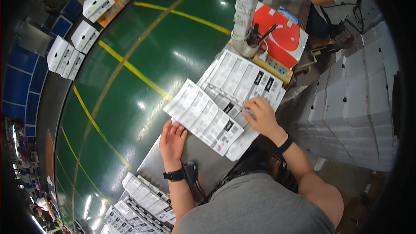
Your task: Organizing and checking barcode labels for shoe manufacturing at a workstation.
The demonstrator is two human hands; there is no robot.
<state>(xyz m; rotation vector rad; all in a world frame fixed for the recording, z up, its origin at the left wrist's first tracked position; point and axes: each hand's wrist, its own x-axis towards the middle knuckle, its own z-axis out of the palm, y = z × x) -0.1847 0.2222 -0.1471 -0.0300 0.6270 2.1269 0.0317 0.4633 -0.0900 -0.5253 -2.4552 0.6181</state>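
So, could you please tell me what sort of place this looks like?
Probably a packing or labelling area in a warehouse or factory: a green floor with yellow lane lines, stacks of white boxes beside the table, and label sheets under the person's left hand and right hand.

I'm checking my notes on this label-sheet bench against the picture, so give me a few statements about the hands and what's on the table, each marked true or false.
1. The left hand lies flat on the table beside the label sheets. True.
2. The right hand holds a pair of scissors. False: its fingers rest on the sheets, with no scissors to be seen.
3. A red box lies at the far end of the table. True.
4. The floor is plain grey. False: it is glossy green with yellow lines.
5. White boxes are stacked to the person's right. True.
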